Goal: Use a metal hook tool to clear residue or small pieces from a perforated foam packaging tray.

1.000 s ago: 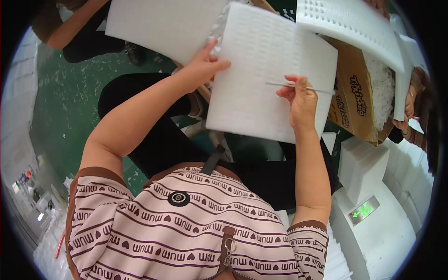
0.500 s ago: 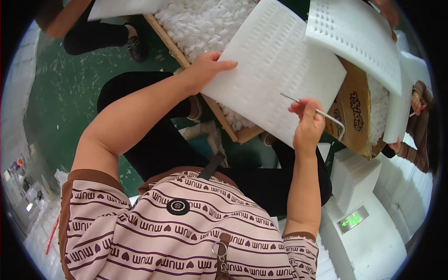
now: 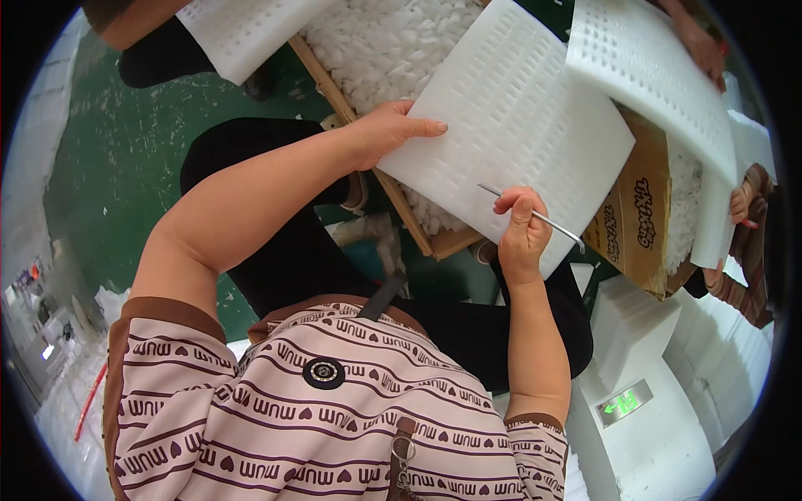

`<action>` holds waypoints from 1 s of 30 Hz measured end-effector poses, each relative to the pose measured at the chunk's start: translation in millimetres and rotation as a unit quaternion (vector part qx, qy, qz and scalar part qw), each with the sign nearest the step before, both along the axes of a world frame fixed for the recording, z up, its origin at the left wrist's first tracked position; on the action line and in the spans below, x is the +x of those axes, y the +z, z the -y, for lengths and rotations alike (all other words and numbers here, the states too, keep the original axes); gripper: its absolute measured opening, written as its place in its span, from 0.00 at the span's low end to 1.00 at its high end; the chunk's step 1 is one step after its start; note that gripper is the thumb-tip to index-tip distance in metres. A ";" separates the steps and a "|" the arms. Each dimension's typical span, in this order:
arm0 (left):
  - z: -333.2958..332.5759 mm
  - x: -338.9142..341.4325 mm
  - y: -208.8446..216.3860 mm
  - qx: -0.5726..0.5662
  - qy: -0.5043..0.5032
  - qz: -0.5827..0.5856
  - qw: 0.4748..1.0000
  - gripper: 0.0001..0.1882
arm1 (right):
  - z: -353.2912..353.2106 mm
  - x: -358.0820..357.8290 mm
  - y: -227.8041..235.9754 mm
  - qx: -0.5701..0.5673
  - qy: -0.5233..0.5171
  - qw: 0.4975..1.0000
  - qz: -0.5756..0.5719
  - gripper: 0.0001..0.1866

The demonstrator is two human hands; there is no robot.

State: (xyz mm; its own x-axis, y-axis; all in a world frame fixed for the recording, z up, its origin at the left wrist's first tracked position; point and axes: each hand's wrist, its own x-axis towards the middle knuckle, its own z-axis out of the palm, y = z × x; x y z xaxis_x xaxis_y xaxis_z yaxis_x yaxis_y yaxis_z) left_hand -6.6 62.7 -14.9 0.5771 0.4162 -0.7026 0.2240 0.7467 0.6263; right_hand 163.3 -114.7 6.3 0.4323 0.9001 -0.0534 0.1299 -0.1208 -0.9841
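My left hand (image 3: 391,135) grips the left edge of a white foam sheet (image 3: 510,100), its thumb lying on top and the fingers underneath. Rows of small slots run across the sheet, which is tilted over a wooden-edged box. Over the sheet's lower part, my right hand (image 3: 525,230) is closed round a thin L-shaped metal hex key (image 3: 555,227). The long arm points left, its tip just above or touching the foam; I cannot tell which. At the right, the bent short end sticks out past my fist.
White foam bits (image 3: 376,50) fill the wooden-edged box (image 3: 418,221) under the sheet. To the right stands a brown cardboard box (image 3: 639,200). A co-worker's hand (image 3: 702,54) holds another slotted foam sheet (image 3: 643,58). White foam blocks (image 3: 635,326) and a green-lit sign (image 3: 624,402) are lower right.
My right hand has moved left and slightly down with the hex key, whose short end has turned. The sheet has shifted slightly right in view, still in my left hand. A co-worker's sheet at upper left has come lower.
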 end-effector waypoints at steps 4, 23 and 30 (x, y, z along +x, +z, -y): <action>6.2 6.1 0.6 0.043 -0.006 0.020 0.999 0.19 | -12.4 -1.3 -17.3 0.003 0.094 0.921 0.379 0.16; 4.8 4.3 -5.3 0.059 0.001 -0.016 0.998 0.18 | -3.5 4.9 -8.3 0.008 0.124 0.958 0.257 0.09; 5.9 8.2 5.1 0.045 -0.009 -0.004 0.999 0.16 | -4.5 1.5 -12.3 0.010 0.141 0.935 0.325 0.10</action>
